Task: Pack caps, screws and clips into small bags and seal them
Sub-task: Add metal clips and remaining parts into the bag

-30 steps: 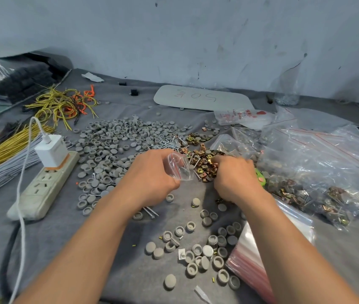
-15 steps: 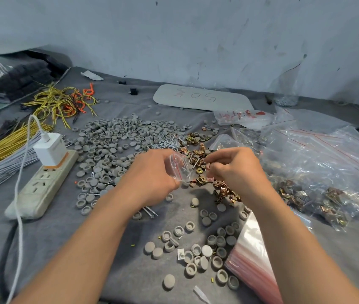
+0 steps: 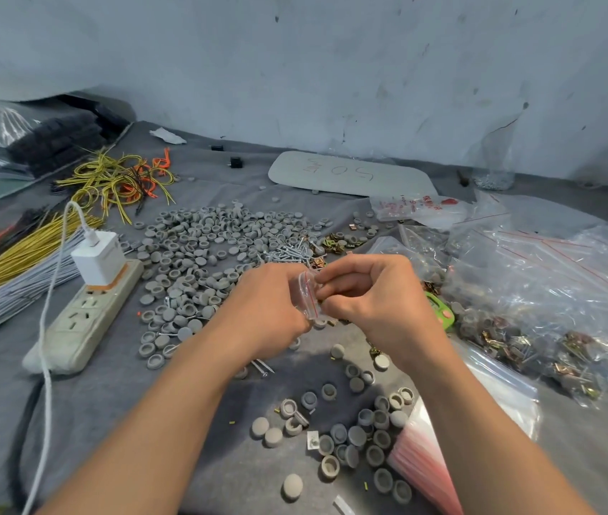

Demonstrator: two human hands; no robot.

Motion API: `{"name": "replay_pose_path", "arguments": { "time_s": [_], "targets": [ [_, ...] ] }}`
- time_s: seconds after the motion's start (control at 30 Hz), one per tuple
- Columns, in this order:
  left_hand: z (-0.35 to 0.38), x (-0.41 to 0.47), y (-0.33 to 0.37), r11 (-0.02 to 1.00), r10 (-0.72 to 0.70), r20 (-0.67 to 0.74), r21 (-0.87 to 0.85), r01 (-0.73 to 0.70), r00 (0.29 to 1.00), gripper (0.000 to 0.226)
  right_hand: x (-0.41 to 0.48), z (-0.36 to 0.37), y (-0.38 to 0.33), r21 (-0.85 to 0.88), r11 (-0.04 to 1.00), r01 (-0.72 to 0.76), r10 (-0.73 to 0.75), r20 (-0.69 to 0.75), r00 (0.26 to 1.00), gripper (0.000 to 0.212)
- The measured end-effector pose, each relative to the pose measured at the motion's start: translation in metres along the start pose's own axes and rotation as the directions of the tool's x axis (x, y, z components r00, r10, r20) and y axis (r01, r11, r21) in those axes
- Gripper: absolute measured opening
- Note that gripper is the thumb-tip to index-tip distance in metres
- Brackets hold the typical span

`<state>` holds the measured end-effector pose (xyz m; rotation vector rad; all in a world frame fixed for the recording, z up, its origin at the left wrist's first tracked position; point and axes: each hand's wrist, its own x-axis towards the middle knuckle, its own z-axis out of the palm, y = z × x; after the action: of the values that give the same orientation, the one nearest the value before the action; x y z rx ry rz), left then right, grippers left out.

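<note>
Above the bench the left hand grips a small bag, its red-striped mouth turned toward the right hand. That hand's curled fingertips meet the mouth; whether they pinch anything is hidden. The bag's contents cannot be made out. Caps, screws and clips lie just beyond.

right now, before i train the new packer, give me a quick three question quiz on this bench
1. True or false: the left hand holds the small bag.
2. What is plugged into the power strip? A) a white charger B) a black lamp C) nothing
3. Fill in: the big pile of grey caps lies to the person's ___ of the screws.

Key: 1 true; 2 A; 3 left.
</note>
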<state>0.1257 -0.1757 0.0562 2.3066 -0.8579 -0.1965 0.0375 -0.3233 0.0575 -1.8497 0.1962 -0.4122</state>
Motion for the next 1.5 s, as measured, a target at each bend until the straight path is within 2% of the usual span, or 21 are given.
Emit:
{"name": "replay_pose_path", "arguments": {
  "time_s": [0.13, 0.2, 0.3, 0.33, 0.4, 0.43, 0.5, 0.57, 0.63, 0.83, 0.97, 1.13, 1.2, 1.33, 1.5],
  "targets": [
    [0.0, 0.002, 0.0, 1.0, -0.004, 0.002, -0.01, 0.004, 1.0, 0.028, 0.002, 0.016, 0.002, -0.038, 0.998, 0.053, -0.054, -0.05, 0.997, 0.038],
    [-0.001, 0.004, 0.0, 0.999, -0.007, 0.002, -0.031, 0.007, 1.0, 0.028, 0.004, 0.02, 0.002, 0.009, 0.997, 0.072, -0.071, -0.09, 0.993, 0.041],
    [-0.004, 0.004, -0.003, 0.998, -0.013, -0.021, -0.067, 0.012, 1.0, 0.031, 0.005, 0.004, 0.003, 0.114, 0.993, 0.038, -0.01, -0.236, 0.972, 0.039],
    [-0.005, 0.004, -0.004, 0.997, -0.017, -0.028, -0.076, 0.015, 0.999, 0.032, 0.005, -0.004, 0.005, 0.079, 0.997, 0.009, 0.015, -0.292, 0.956, 0.038],
    [-0.006, 0.004, -0.005, 0.997, -0.011, -0.03, -0.081, 0.008, 0.999, 0.033, 0.006, -0.021, 0.011, -0.159, 0.982, -0.104, 0.043, -0.346, 0.937, 0.036],
    [-0.006, 0.004, -0.004, 0.996, -0.008, -0.029, -0.086, 0.005, 1.0, 0.034, 0.006, -0.025, 0.013, -0.325, 0.93, -0.173, 0.062, -0.324, 0.944, 0.036],
    [-0.006, 0.003, -0.004, 0.996, -0.01, -0.027, -0.089, 0.008, 1.0, 0.034, 0.007, -0.027, 0.017, -0.59, 0.762, -0.266, 0.153, -0.235, 0.96, 0.036],
    [-0.006, 0.003, -0.003, 0.996, -0.015, -0.026, -0.087, 0.013, 1.0, 0.031, 0.009, -0.021, 0.02, -0.72, 0.628, -0.295, 0.25, -0.172, 0.953, 0.036],
    [-0.006, 0.002, -0.003, 0.996, -0.013, -0.027, -0.084, 0.011, 1.0, 0.032, 0.011, -0.014, 0.021, -0.773, 0.567, -0.283, 0.282, -0.141, 0.949, 0.032],
    [-0.007, 0.001, -0.002, 0.996, 0.011, -0.015, -0.086, -0.012, 1.0, 0.036, 0.015, -0.005, 0.025, -0.864, 0.458, -0.208, 0.208, -0.123, 0.97, 0.017],
    [-0.006, 0.002, -0.002, 0.997, 0.018, -0.026, -0.079, -0.02, 0.999, 0.037, 0.016, -0.004, 0.027, -0.89, 0.426, -0.162, 0.206, -0.079, 0.975, 0.019],
    [-0.007, 0.002, -0.004, 0.996, 0.018, -0.005, -0.087, -0.018, 1.0, 0.037, 0.012, -0.011, 0.02, -0.922, 0.344, -0.178, 0.195, -0.115, 0.974, 0.027],
    [-0.006, 0.002, -0.004, 0.996, 0.02, -0.008, -0.086, -0.02, 1.0, 0.038, 0.012, -0.009, 0.017, -0.916, 0.361, -0.173, 0.186, -0.111, 0.976, 0.026],
    [-0.005, 0.004, -0.006, 0.999, 0.012, -0.026, -0.053, -0.013, 1.0, 0.034, 0.013, 0.007, 0.019, -0.841, 0.525, -0.133, 0.173, -0.047, 0.984, 0.034],
    [-0.006, 0.003, -0.006, 0.998, 0.012, -0.02, -0.056, -0.013, 1.0, 0.035, 0.015, 0.013, 0.03, -0.83, 0.545, -0.115, 0.149, -0.039, 0.988, 0.022]
  ]
}}
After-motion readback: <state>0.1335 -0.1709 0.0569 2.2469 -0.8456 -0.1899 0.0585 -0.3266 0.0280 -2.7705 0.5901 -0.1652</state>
